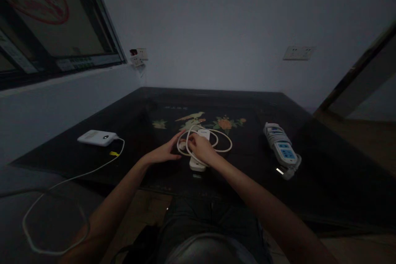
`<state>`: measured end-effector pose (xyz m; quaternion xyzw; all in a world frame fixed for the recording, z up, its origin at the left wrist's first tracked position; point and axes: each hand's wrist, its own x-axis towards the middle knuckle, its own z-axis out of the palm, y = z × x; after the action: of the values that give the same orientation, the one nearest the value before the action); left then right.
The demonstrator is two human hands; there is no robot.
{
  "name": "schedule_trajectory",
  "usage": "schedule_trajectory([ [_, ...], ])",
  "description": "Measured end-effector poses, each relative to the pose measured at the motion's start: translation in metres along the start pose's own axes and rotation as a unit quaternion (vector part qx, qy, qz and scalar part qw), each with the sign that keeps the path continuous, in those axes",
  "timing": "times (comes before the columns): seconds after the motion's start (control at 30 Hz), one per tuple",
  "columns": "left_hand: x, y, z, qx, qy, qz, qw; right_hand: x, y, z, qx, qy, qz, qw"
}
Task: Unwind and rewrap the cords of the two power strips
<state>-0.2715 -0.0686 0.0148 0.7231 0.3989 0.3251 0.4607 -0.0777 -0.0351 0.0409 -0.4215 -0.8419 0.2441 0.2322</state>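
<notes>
A white power strip (197, 166) lies lengthwise on the dark table in front of me, its far end showing beyond my right hand. Its white cord (227, 148) lies in loose loops over and around it. My right hand (201, 147) reaches across the strip, its fingers closed on the cord near a white plug (182, 145). On the left of the loops, my left hand (167, 151) has thumb and fingers apart around the plug side of the coil. Its fingertips are near or touching the cord; the dim light hides the exact contact.
A white power bank (96, 137) with a white cable (93, 170) hanging over the edge lies at left, near a yellow scrap (114, 154). At right lies another power strip (285, 152), cord wrapped. Wall sockets (299, 53) sit behind the black table (247, 173).
</notes>
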Motion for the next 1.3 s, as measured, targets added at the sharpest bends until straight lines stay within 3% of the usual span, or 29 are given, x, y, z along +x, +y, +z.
schedule_trajectory([
  [0.17,-0.005,-0.005,0.004,0.14,0.057,0.013,0.988,-0.007,0.002,0.006,0.038,0.04,-0.035,0.998],
  [0.33,-0.006,-0.007,0.008,0.165,0.086,0.025,0.982,-0.018,-0.002,0.003,-0.058,-0.047,-0.102,0.992],
  [0.43,-0.008,-0.008,0.007,0.148,0.106,0.009,0.983,-0.021,-0.009,0.003,-0.128,-0.067,-0.086,0.986],
  [0.7,-0.027,-0.012,-0.008,0.104,0.152,-0.067,0.981,-0.014,-0.03,0.01,-0.22,-0.051,-0.02,0.974],
  [1.03,-0.053,0.02,-0.007,0.14,0.123,-0.107,0.977,-0.01,-0.02,0.012,-0.176,-0.034,-0.018,0.984],
  [1.3,-0.105,0.009,-0.034,0.143,0.162,-0.167,0.962,-0.011,-0.009,0.012,-0.133,-0.014,-0.049,0.99],
])
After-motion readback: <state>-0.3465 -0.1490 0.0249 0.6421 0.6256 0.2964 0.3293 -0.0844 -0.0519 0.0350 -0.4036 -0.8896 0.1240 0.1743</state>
